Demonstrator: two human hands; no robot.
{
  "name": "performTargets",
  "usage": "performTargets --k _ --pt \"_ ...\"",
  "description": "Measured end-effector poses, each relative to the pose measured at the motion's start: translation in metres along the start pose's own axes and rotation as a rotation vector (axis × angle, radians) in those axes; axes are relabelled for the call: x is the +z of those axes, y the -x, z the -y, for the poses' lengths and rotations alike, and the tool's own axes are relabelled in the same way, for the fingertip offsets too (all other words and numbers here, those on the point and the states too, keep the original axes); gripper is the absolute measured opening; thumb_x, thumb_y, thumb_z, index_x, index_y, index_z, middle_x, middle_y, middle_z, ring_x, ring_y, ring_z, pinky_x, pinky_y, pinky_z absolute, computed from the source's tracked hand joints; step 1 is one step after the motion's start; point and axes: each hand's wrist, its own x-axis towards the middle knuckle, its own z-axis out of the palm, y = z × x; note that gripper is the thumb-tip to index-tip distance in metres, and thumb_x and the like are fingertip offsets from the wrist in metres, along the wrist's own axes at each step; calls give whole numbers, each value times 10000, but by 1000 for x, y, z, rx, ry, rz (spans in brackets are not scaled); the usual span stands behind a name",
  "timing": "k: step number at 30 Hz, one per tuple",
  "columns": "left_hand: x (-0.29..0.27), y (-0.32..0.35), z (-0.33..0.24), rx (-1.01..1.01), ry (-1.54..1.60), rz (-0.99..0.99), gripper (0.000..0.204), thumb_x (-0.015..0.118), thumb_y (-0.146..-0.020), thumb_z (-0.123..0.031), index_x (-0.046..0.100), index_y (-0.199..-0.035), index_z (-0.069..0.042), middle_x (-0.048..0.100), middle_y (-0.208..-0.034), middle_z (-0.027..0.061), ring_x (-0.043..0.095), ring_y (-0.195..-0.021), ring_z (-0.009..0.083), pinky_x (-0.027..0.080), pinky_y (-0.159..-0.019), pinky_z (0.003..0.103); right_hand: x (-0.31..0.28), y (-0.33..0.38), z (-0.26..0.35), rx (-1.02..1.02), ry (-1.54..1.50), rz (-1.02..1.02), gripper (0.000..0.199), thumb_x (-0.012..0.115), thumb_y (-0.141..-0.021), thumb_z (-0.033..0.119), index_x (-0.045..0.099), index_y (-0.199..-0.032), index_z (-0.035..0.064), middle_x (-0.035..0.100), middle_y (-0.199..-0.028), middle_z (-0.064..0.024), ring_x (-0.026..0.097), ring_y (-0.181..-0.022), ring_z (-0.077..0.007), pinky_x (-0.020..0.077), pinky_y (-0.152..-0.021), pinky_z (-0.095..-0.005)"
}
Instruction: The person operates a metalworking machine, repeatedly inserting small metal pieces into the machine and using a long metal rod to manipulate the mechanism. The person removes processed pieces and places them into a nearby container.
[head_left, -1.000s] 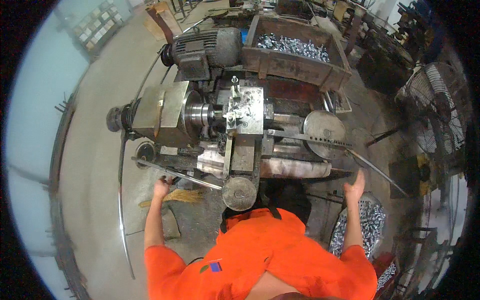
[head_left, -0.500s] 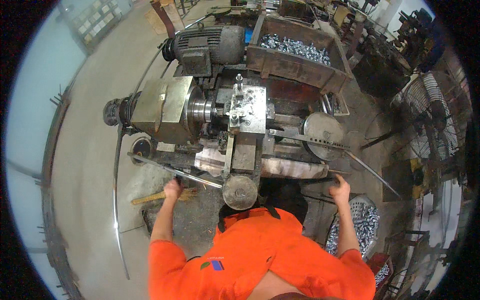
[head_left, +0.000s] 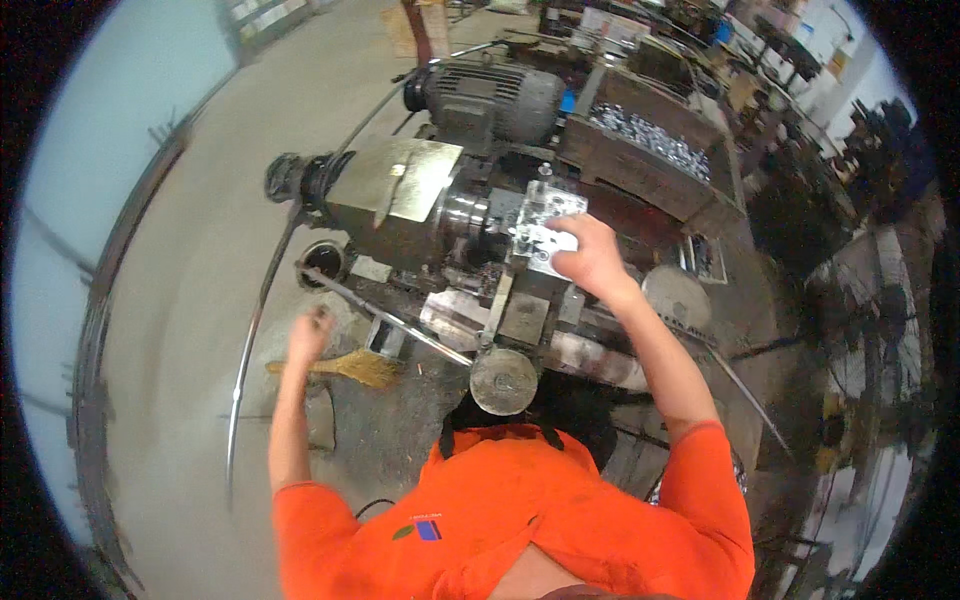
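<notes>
Head view: metal block (head_left: pixel 536 244) lies beneath half-open right hand (head_left: pixel 594 258), right of loosely curled left hand (head_left: pixel 309 335); grips unclear.

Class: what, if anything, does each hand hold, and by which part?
Right hand: over the metal block, any hold unclear. Left hand: too blurred to tell.

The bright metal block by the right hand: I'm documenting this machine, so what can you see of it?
The metal block looks like bare steel, with a flat, roughly four-sided top, brightly lit and dotted with dark specks. An upright bolt stands at its far edge. It sits on the machine, right of a shiny cylinder. The right hand curls over its right side, hiding part; whether the fingers press on it is hard to tell.
</notes>
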Motion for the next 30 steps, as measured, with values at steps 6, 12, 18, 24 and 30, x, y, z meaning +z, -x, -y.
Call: performTargets --k 6,12,18,24,30 --pt "-135 26 58 -136 -407 -449 400 479 -881 -394 611 -987 -31 639 -853 191 610 -796 366 476 -696 435 85 -75 14 102 281 465 265 612 -561 213 686 -752 46 650 -790 -176 631 -772 -330 521 -728 -389" --pt "-69 100 8 -405 -435 -270 536 635 -714 -520 621 -890 -14 635 -824 194 607 -787 380 467 -693 456 89 -73 22 35 243 467 235 620 -547 178 670 -723 31 649 -788 -185 638 -778 -328 521 -723 -388" --pt "-66 93 18 -305 -167 -88 392 659 -727 -344 600 -784 38 609 -735 232 597 -728 400 463 -626 420 67 -66 14 70 256 383 233 595 -517 204 662 -658 31 627 -713 -205 624 -747 -352 514 -688 -398" --pt "-56 46 50 -174 189 15 206 634 -772 -111 501 -705 30 555 -578 110 581 -484 192 502 -447 346 -49 -80 -42 419 430 205 246 607 -573 226 692 -749 76 646 -801 -191 635 -792 -331 515 -734 -387" --pt "-58 35 15 -247 439 77 230 636 -760 -144 561 -872 43 580 -619 112 594 -514 200 480 -502 315 -102 -68 -78 352 313 -177 548 617 -567 206 609 -1113 159 420 -1292 -212 458 -1135 -370 397 -954 -394"
